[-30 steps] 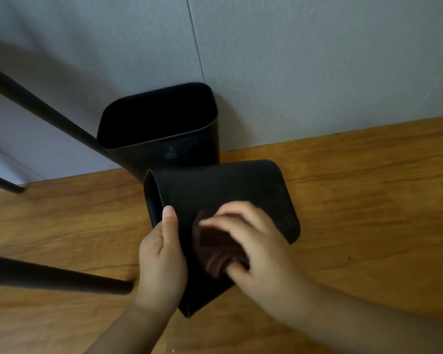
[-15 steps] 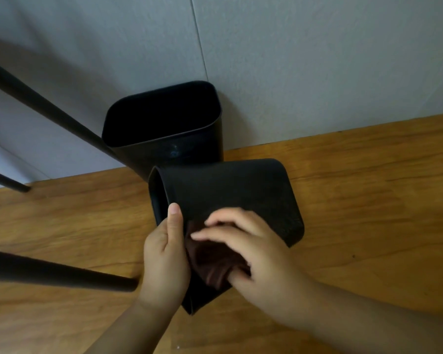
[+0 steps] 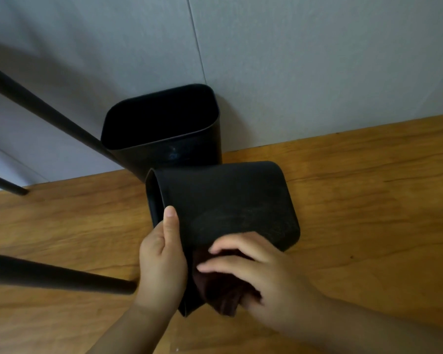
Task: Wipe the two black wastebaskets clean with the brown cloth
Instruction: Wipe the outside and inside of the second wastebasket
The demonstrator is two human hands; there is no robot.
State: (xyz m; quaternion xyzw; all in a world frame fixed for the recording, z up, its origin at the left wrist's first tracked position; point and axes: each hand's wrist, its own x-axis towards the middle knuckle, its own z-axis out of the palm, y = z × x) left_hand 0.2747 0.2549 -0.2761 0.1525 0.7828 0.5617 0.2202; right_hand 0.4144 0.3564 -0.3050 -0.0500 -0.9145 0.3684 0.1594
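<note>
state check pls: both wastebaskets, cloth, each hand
tipped wastebasket: on its side on the floor, mouth facing left
upright wastebasket: standing against the wall, untouched
brown cloth: bunched, pressed on the tipped wastebasket
left hand: gripping the tipped wastebasket's rim end
right hand: holding the cloth

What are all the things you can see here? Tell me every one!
upright wastebasket: 1, black, standing on the floor against the wall, open top up.
tipped wastebasket: 1, black, on its side in front of the upright one, opening to the left.
cloth: 1, brown, pressed on the tipped wastebasket's near side.
furniture legs: 3, black, at left.
floor: 1, brown wood.
wall: 1, grey.
left hand: 1, grips the tipped wastebasket's rim.
right hand: 1, holds the cloth.
</note>
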